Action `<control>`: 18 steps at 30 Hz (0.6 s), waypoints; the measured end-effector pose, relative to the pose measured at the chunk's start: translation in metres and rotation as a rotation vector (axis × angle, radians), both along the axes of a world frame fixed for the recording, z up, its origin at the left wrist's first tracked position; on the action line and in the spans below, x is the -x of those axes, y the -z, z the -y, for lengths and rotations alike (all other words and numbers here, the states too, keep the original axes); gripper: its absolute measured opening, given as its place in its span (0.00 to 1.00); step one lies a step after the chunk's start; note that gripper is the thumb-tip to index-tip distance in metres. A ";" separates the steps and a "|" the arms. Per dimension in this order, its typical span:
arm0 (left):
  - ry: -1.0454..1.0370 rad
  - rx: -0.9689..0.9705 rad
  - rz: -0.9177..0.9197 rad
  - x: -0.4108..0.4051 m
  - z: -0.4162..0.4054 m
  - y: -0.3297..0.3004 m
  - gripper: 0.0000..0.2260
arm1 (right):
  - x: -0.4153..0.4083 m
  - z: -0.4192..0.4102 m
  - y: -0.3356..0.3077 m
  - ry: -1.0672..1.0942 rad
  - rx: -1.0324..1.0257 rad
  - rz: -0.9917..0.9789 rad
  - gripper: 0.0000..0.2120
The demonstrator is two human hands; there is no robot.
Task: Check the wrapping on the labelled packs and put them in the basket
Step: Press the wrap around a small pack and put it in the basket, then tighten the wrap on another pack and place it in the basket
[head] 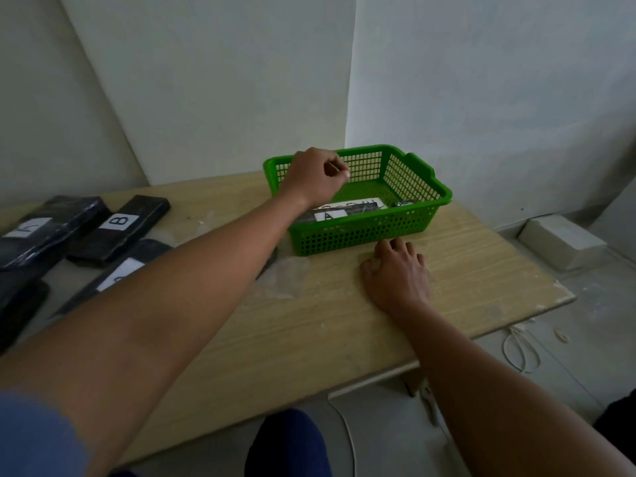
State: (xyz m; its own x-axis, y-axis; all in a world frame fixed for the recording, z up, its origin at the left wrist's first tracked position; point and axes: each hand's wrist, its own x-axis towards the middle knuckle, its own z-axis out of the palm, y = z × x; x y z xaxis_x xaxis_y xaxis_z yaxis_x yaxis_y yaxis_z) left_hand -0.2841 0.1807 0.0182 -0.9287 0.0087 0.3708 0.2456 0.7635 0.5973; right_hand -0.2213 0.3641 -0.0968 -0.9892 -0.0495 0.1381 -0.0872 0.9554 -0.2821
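my left hand (315, 177) over green basket (406, 220) at 12, fingers curled, holding nothing | my right hand (395, 270) flat on worktop (309, 339), fingers relaxed | pack A (330, 215) in basket | pack B (118, 230), others at 9

Left forearm (179, 280) covers most of one labelled pack (118, 270), its letter unreadable. Left hand (315, 177) hides part of the basket's (430, 187) pack (344, 211). Leftmost packs (20, 297) run off frame.
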 end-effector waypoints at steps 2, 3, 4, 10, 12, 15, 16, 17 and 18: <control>-0.039 0.006 -0.007 -0.023 0.031 -0.005 0.06 | -0.003 0.003 0.000 0.015 -0.004 -0.002 0.18; -0.056 0.017 -0.002 -0.035 0.048 -0.008 0.06 | -0.005 0.006 0.000 0.030 0.003 0.005 0.17; -0.077 0.028 0.004 -0.046 0.065 -0.009 0.06 | -0.008 0.010 0.000 0.052 0.023 0.016 0.17; -0.230 0.042 0.099 -0.103 0.151 -0.005 0.06 | -0.036 0.041 0.009 0.169 0.135 0.042 0.18; -0.283 0.034 0.151 -0.117 0.172 0.001 0.05 | -0.048 0.051 0.011 0.180 0.121 0.061 0.21; -0.357 0.002 0.276 -0.134 0.201 0.013 0.09 | -0.066 0.071 0.012 0.196 0.090 0.090 0.24; -0.374 -0.031 0.302 -0.139 0.208 0.016 0.11 | -0.073 0.080 0.013 0.194 0.087 0.102 0.25; -0.386 -0.072 0.324 -0.143 0.216 0.020 0.12 | -0.080 0.090 0.013 0.191 0.087 0.115 0.25; -0.396 -0.103 0.355 -0.148 0.221 0.022 0.15 | -0.087 0.099 0.012 0.187 0.089 0.128 0.25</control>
